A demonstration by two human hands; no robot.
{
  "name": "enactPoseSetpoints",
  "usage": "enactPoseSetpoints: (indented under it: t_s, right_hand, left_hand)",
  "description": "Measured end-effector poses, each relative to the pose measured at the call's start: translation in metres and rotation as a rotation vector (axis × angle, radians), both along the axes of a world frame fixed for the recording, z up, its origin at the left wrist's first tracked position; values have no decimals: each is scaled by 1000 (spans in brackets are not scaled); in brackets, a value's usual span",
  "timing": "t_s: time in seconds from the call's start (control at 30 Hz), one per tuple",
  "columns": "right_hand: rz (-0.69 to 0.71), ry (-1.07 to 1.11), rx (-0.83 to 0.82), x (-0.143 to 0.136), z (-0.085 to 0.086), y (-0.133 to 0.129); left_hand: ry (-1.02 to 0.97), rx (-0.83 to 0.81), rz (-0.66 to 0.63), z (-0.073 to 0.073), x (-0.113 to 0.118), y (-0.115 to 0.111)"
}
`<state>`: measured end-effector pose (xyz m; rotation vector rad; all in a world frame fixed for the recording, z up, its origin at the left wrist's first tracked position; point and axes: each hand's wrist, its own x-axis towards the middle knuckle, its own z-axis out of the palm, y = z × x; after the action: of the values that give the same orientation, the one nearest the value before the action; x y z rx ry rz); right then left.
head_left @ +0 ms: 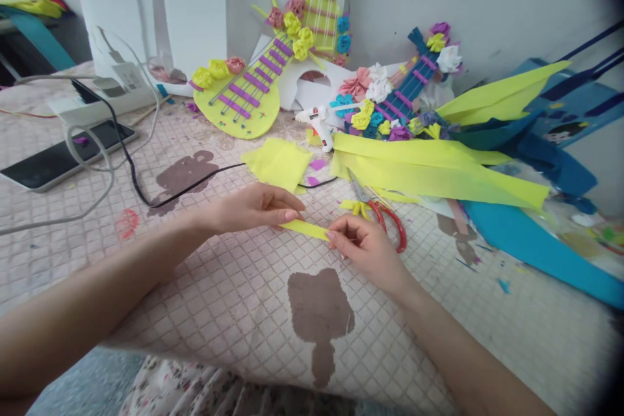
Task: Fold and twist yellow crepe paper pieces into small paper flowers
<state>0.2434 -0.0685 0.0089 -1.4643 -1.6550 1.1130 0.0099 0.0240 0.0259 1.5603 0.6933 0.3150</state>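
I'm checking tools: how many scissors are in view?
1: the red-handled scissors, just beyond the right hand, which pinches the yellow strip. Others may be hidden under the long yellow paper.

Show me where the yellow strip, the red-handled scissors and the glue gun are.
Yellow strip (pixel 308 229): head view, middle of its visible stretch.
Red-handled scissors (pixel 402 233): head view, on a handle loop.
Glue gun (pixel 320 122): head view, on its white body.

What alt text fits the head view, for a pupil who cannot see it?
A person's left hand and right hand hold a narrow yellow strip over a patterned tablecloth. Beyond them are red-handled scissors, a white glue gun and a yellow guitar-shaped craft with purple bars.
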Motion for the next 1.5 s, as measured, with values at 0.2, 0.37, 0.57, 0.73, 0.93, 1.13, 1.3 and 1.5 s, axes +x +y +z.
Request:
enactPoseSetpoints:
  t_s: [0.2, 0.37, 0.57, 0.73, 0.93, 1.13, 1.3, 1.5]
  right_hand:
    - [29, -38, 20, -4, 0, 0]
    - [37, -39, 10, -4, -2, 0]
    - [5, 23, 15, 4, -1, 4]
    - [8, 32, 11, 6, 0, 6]
    - [30, -19, -3, 0, -3, 2]
    - [5, 108, -97, -8, -2, 0]
    - [24, 128, -193, -12, -1, -2]
    - [74, 177, -219, -7, 0, 0]
  left_hand:
    - [58, 309, 44, -4, 24, -24]
    - [107, 318, 105, -4, 24, -27]
    - [59, 51, 134, -5, 4, -7]
    - [75, 9, 20, -6, -9, 7]
    - [30, 218, 0, -8, 3, -5]
    - [108, 174, 78, -7, 18, -25]
    - [67, 103, 131, -4, 18, -26]
    - [48, 47, 149, -7, 15, -18]
